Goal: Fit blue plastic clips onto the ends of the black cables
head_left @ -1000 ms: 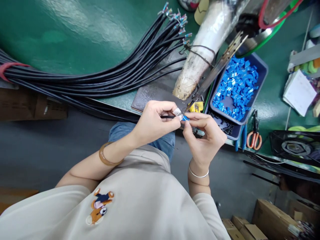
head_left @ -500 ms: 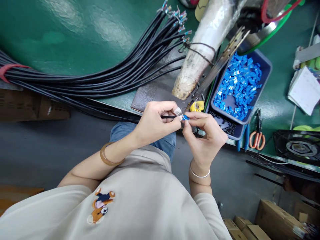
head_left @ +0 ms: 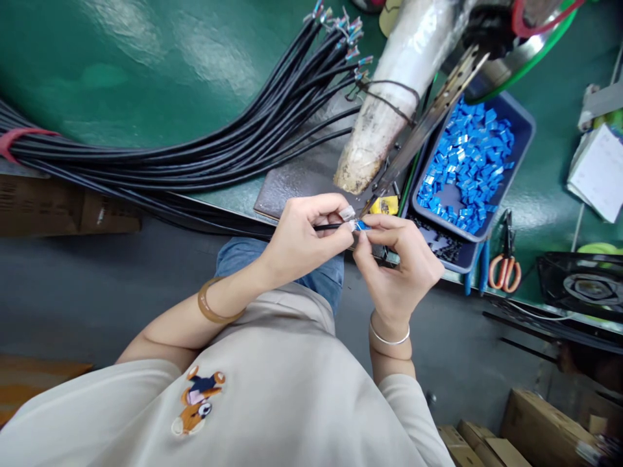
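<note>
My left hand (head_left: pixel 311 237) is closed around the end of a black cable (head_left: pixel 327 227), with whitish wrappings on its thumb and forefinger tips. Between the thumb and fingers of my right hand (head_left: pixel 396 256) is a small blue connector (head_left: pixel 361 225), right at the cable's end. My fingertips partly cover both, so I cannot tell how the wires sit in the connector. The tip of a soldering iron (head_left: pixel 384 185) comes down just above my fingers, beside a yellow piece (head_left: pixel 385 205).
A bundle of black cables (head_left: pixel 195 159) with stripped ends lies across the green table (head_left: pixel 121 78). A whitish duct (head_left: pixel 384 117) slants above my hands. To the right are a bin (head_left: pixel 523 139) of blue connectors, orange-handled cutters (head_left: pixel 505 272), blue-handled pliers (head_left: pixel 483 267) and a fan (head_left: pixel 584 285).
The view has shifted slightly, so the bin and tools on the right appear a little further right. Both hands keep their grip, and the blue connector shows slightly higher.
</note>
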Available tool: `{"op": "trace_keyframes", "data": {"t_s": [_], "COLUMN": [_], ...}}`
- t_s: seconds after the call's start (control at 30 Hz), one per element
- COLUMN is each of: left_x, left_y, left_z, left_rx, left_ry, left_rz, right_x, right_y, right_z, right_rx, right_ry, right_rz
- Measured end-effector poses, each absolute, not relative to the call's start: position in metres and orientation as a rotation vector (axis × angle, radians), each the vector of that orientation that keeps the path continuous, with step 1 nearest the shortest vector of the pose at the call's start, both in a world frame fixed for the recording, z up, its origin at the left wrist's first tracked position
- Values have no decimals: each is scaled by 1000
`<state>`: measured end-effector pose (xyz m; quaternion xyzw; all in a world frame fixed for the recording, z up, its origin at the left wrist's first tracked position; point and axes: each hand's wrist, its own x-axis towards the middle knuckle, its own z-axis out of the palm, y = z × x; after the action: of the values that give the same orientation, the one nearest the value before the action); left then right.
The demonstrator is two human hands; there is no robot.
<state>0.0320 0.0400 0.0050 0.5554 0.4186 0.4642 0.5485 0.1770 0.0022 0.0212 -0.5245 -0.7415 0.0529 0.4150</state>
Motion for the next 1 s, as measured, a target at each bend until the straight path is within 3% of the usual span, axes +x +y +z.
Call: {"op": "trace_keyframes", "data": {"t_s": [1.0], "left_x": [27], "left_y": [41], "left_z": [9], "left_rx": [1217], "left_ry": [869], "left_rz": [951], "right_x": [175], "right_y": [-1], "right_z": [18], "right_rx": [-1339], "right_ry": [-1907], "right_rz": [-120]}}
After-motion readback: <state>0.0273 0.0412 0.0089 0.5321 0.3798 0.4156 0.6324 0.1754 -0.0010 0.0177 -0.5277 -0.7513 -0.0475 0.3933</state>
